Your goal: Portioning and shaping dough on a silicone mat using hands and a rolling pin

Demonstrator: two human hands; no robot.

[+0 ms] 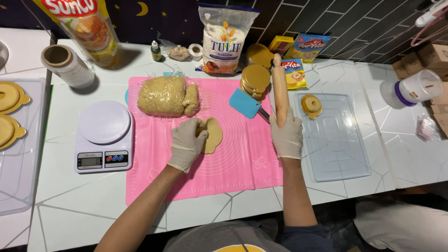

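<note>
A small piece of dough (212, 134) is seen near the middle of a pink baking mat (233, 158). It is pale yellow-brown, pressed flat, and its outline is uneven and lobed, not round. Its surface looks smooth and matte.

The left hand (187, 142), covered by a white glove, is laid on the left edge of this flat piece. The fingers are bent loosely over the dough and are touching it; the hand is half open and the dough is pressed or steadied by it, not lifted. The right part of the piece is left uncovered, to the right of the fingers.

The right hand (286, 135), also gloved, is closed around the lower end of a wooden rolling pin (280, 88). The pin is held at the right edge of the mat, pointing away from the person, well apart from the flat piece, which lies to the left of this hand.

Behind the left hand a large lump of dough (168, 96) wrapped in clear film is placed on the far part of the mat. A blue scraper (245, 103) is lying between the lump and the pin, and a stack of round gold boards (255, 80) is seen just beyond it. A white kitchen scale (103, 135) stands to the left of the mat, and a clear plastic tray (336, 140) is placed to the right, with one ring-shaped pastry on a gold board (311, 105) in its far corner
</note>
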